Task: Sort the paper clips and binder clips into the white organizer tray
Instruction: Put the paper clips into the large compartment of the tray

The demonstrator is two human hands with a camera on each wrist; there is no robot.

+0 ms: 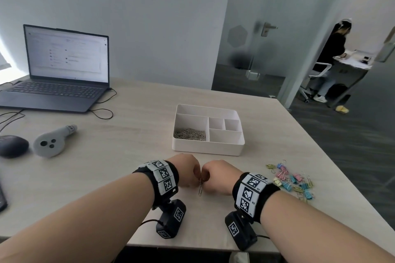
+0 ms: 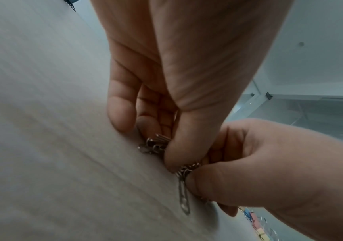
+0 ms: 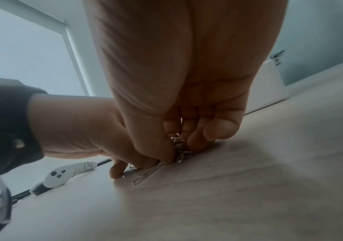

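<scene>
On the table [image 1: 132, 134] just before the white organizer tray [image 1: 208, 148], my left hand [image 1: 185, 166] and right hand [image 1: 218, 174] meet knuckle to knuckle, each pinching a bunch of paper clips [image 2: 156, 144], one clip [image 1: 200, 190] lying flat below; binder clips [image 1: 291, 179] heaped at right.

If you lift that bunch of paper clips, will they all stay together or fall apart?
Probably some will drop. The paper clips are thin loose wire pieces, pinched by both the left hand and right hand, and one clip already trails on the table. They look light, but likely slippery and apt to tangle.
</scene>
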